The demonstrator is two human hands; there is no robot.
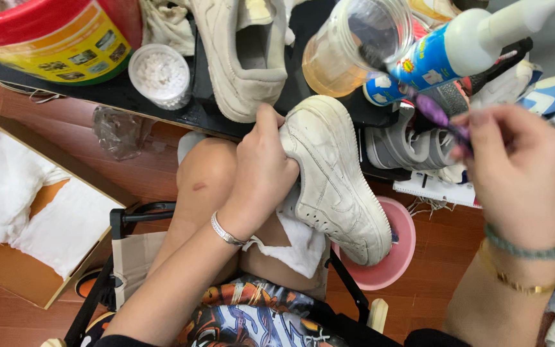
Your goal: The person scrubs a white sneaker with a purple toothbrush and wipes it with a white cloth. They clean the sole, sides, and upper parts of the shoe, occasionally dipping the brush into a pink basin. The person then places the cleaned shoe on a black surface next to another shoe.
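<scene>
left hand (pixel 261 173) fingers clamp scuffed white leather sneaker (pixel 335 177); right hand (pixel 518 170) fingers pinch purple brush (pixel 435 110).

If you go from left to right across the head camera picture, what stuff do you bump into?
Cardboard box → white granule cup → left hand → white shoe → pink basin → right hand holding a purple brush

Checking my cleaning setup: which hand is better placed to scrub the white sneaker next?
Probably the right hand: it holds the purple brush, dipped in the jar. The left hand grips the white sneaker.
</scene>
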